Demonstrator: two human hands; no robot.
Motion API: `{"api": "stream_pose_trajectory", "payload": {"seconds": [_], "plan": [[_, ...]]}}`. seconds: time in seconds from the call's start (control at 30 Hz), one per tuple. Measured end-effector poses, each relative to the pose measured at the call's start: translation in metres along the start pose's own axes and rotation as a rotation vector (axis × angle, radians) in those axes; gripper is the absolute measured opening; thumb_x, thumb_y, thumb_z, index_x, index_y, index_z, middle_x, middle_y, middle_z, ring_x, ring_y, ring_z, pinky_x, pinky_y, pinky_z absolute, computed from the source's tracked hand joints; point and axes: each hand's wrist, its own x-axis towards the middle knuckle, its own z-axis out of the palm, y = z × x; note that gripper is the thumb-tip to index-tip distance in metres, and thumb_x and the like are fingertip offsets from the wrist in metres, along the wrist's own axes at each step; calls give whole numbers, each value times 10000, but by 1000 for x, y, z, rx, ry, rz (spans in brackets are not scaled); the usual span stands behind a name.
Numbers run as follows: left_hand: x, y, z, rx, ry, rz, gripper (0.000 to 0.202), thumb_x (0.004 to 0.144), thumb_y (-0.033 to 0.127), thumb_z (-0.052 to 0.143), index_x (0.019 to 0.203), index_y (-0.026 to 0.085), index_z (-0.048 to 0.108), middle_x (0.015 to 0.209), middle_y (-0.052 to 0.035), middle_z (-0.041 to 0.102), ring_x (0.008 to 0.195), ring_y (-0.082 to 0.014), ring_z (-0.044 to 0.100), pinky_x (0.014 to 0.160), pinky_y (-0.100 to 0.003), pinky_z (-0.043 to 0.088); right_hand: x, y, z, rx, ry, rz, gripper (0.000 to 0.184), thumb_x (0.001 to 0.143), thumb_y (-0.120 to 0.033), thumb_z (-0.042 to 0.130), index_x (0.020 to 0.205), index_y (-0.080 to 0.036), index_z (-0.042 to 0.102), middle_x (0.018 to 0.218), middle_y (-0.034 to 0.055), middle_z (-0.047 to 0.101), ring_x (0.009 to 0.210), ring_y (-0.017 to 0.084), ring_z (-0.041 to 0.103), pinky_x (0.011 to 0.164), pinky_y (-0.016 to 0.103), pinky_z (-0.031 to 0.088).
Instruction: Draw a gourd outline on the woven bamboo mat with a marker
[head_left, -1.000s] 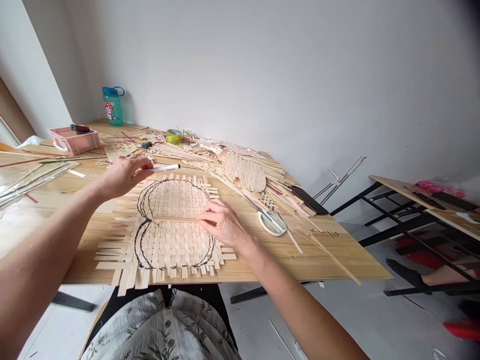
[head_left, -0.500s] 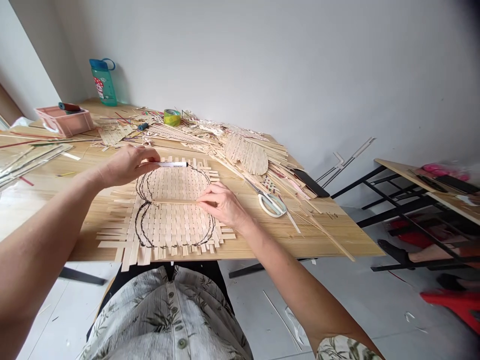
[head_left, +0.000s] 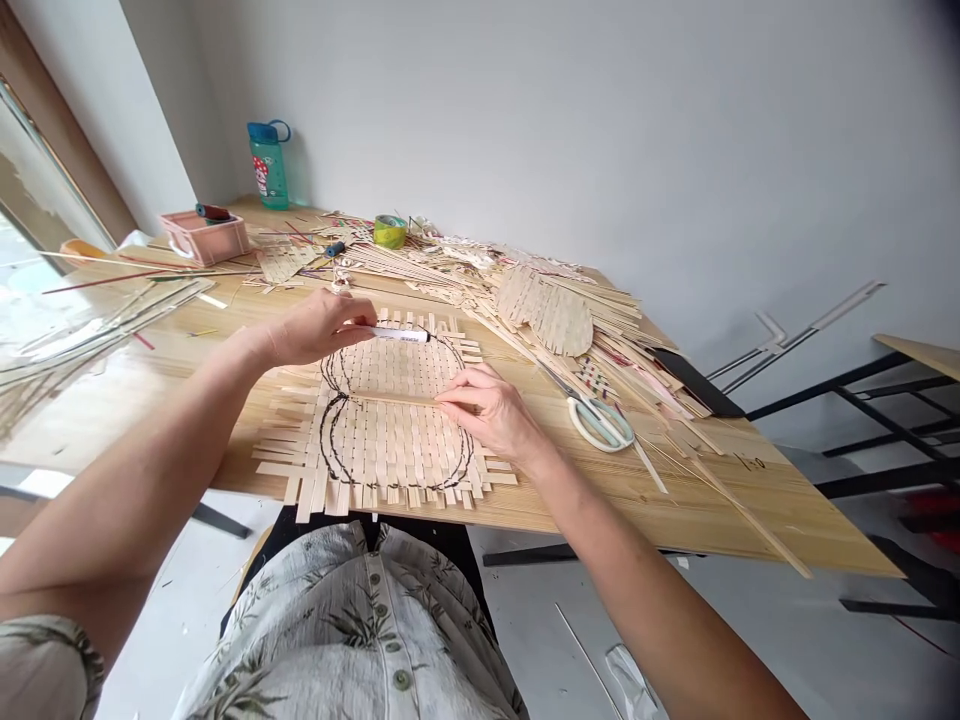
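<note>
my left hand (head_left: pixel 319 330) has its fingers (head_left: pixel 356 322) wrapped snug around a marker (head_left: pixel 401 335) above the weave (head_left: pixel 390 450). my right hand (head_left: pixel 487 412) rests on a strip (head_left: pixel 397 398) lying across it, fingers together, not gripping.

Daylight from the window (head_left: pixel 34 165) on my left glares across the bench (head_left: pixel 712 510); my view bows and darkens toward its edges.

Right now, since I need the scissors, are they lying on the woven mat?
No, the scissors lie on the wooden table, right of the woven mat.
</note>
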Motion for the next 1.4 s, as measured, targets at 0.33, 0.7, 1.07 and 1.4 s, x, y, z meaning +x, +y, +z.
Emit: {"api": "stream_pose_trajectory", "payload": {"seconds": [0.33, 0.7, 1.07, 1.4], "plan": [[-1, 5, -1, -19, -2, -1, 284, 989, 409, 478, 1001, 193, 662, 799, -25, 645, 681, -152, 546, 688, -278, 378, 1, -2, -1, -30, -8, 0, 143, 954, -142, 718, 966, -223, 836, 891, 62, 717, 914, 243, 614, 802, 397, 546], [-3, 5, -4, -15, -23, 8, 280, 1011, 376, 486, 1052, 166, 667, 850, -33, 658, 729, -141, 555, 715, -256, 383, 2, 1, -2, 82, -25, 110, 133, 932, -162, 756, 965, -268, 829, 946, 37, 755, 928, 223, 662, 840, 401, 558], [-1, -7, -5, 4, 23, 37, 439, 1025, 531, 391, 1071, 187, 660, 936, -46, 709, 757, -148, 583, 752, -270, 400, 1, 2, -24, 145, 28, 194, 93, 928, -181, 766, 966, -249, 815, 1018, 42, 767, 1040, 218, 686, 970, 422, 555], [-2, -5, -7, 11, 5, 15, 503, 1026, 594, 360, 1081, 191, 654, 975, -65, 714, 812, -178, 601, 796, -303, 416, -1, -1, -24, 93, -39, 162, 156, 892, -142, 790, 973, -274, 811, 1007, 15, 817, 1106, 222, 673, 1046, 433, 530]]}}
